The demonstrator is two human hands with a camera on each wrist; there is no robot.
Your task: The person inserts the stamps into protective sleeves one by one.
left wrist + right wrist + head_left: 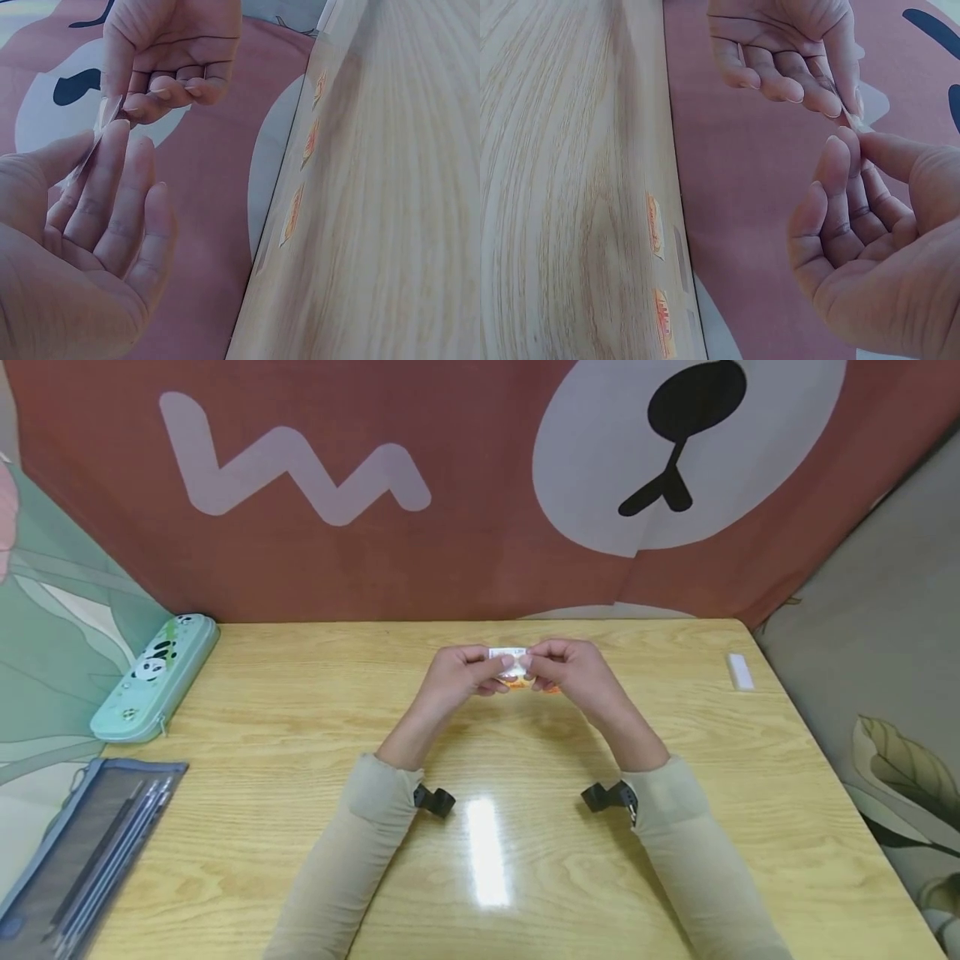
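The left hand (pixel 459 673) comes in from the near side, forearm slanting inward and away; its thumb and forefinger pinch a thin white piece (pixel 510 652), the remaining fingers bending loosely beneath. The right hand (pixel 573 667) mirrors it, thumb and fingertips pinching the opposite end, so the grips almost meet and the piece hangs between them, raised off the worktop (pixel 300 710).

Well left of the grip, a mint pencil case (pixel 153 681) and, nearer, a mesh pouch (pixel 105 852) sit along the left side. The worktop's far edge, backed by a reddish-brown cloth (pixel 450 564), runs just beyond both hands. Broad wood spreads on the near side, between the forearms. Right of the grip, wood continues to a small white block (pixel 740 672) near the slanting right edge.

The piece is small and flat, its faint print unreadable; the wrist views catch it nearly edge-on. Below the grip, orange-red printed pieces (pixel 293 214) lie in a row.
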